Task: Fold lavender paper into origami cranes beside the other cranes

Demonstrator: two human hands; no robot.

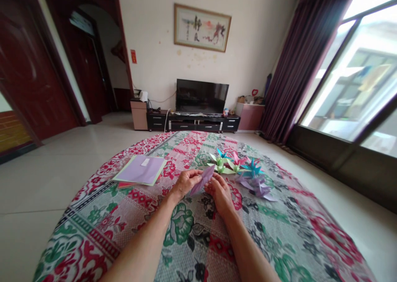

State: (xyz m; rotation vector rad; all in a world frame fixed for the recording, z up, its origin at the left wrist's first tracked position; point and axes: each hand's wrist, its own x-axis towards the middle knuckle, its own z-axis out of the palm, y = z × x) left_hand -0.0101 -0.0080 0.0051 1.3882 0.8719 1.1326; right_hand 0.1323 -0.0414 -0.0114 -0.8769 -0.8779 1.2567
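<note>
A folded purple paper piece (203, 179), narrow and pointed at both ends, is held between my two hands above the table's middle. My left hand (186, 183) pinches its left side with thumb and fingers. On its right edge, the fingers of my right hand (218, 189) are closed. Just beyond and right of my hands lie several folded paper flowers: green ones (220, 162), a pink one (237, 160), blue ones (252, 167) and purple ones (259, 187).
A stack of square paper sheets (142, 170), purple on top, lies at the left on the round table's patterned cloth (180, 224). Beyond the table are a television (202, 96) on a low cabinet (192, 122), and a curtain (291, 63) at the right.
</note>
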